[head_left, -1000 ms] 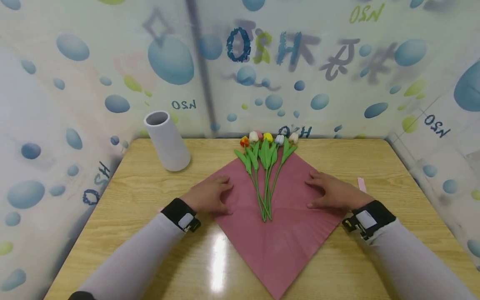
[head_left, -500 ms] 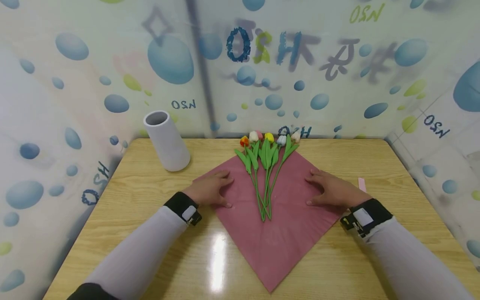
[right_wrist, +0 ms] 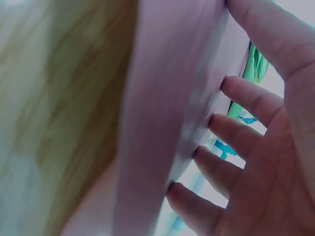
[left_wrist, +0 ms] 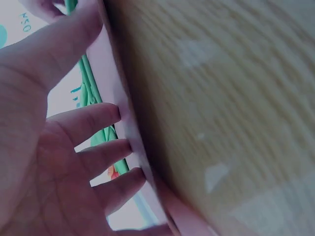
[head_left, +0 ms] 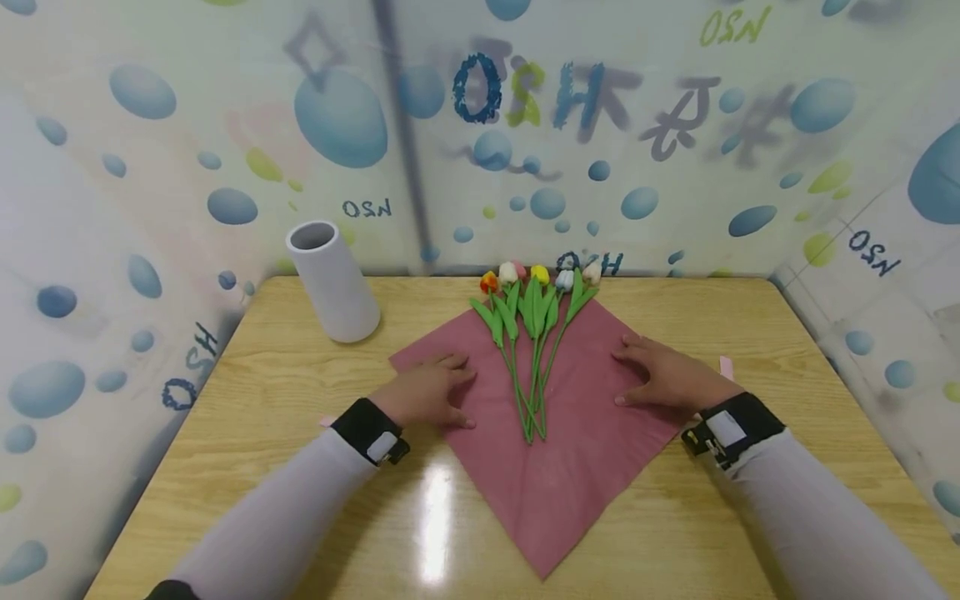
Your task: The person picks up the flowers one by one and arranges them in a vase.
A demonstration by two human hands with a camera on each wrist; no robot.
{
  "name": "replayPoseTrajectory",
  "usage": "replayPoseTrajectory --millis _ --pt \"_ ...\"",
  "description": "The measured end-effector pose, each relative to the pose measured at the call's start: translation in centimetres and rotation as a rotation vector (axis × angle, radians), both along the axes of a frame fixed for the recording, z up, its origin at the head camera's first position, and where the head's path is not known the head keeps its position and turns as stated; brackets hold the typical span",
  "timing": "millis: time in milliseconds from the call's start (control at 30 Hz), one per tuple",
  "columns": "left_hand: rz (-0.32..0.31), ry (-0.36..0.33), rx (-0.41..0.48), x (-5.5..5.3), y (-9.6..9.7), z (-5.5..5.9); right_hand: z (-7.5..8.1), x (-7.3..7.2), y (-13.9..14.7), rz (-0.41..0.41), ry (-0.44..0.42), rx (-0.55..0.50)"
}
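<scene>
A dusky-pink square sheet, like wrapping paper, lies cornerwise with one point towards me. On its far half rests a loose bunch of tulips in several colours, stems crossing near the sheet's middle. My left hand has its spread fingertips on the sheet's left part; in the left wrist view the fingers meet the sheet near its edge. Opposite, my right hand touches the right part likewise, the separated fingers pressing on the paper in the right wrist view. Neither hand grips anything.
A white vase stands at the back left of the wooden table. Small pink strips show by the right wrist and beside the left cuff. Behind the table hangs a patterned backdrop.
The sheet's near corner has shifted away from me and slightly left, and its left corner has moved a little right. My left hand has shifted slightly; the right hand has barely moved.
</scene>
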State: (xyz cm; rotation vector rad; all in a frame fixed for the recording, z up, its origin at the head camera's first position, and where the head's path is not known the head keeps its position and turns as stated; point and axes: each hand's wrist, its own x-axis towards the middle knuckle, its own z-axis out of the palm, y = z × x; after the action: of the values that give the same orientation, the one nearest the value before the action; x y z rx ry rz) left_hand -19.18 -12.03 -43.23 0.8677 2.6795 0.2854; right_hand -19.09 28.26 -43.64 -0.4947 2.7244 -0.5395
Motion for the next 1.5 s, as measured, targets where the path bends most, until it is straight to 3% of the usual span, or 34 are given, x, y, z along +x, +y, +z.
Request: replayPoseTrajectory --millis 267,767,1033,1333,1500 --pt "0.059 -0.001 -0.026 0.1 0.6 -0.3 -0.3 -0.8 0.7 0.012 0.013 0.002" --pt "0.061 -0.015 -0.027 -1.3 1.4 -0.4 -0.5 -2.5 1.9 0.023 -0.01 0.009" --pt "0.063 -0.021 -0.038 -1.5 1.6 -0.5 -0.5 -2.5 1.9 0.035 0.01 0.033" --pt "0.071 -0.023 -0.042 -1.6 1.7 -0.6 1.3 -0.2 -2.5 0.055 0.12 -0.006" --pt "0.089 -0.029 -0.035 -1.4 1.6 -0.6 1.4 0.3 -5.8 0.038 0.135 0.014"
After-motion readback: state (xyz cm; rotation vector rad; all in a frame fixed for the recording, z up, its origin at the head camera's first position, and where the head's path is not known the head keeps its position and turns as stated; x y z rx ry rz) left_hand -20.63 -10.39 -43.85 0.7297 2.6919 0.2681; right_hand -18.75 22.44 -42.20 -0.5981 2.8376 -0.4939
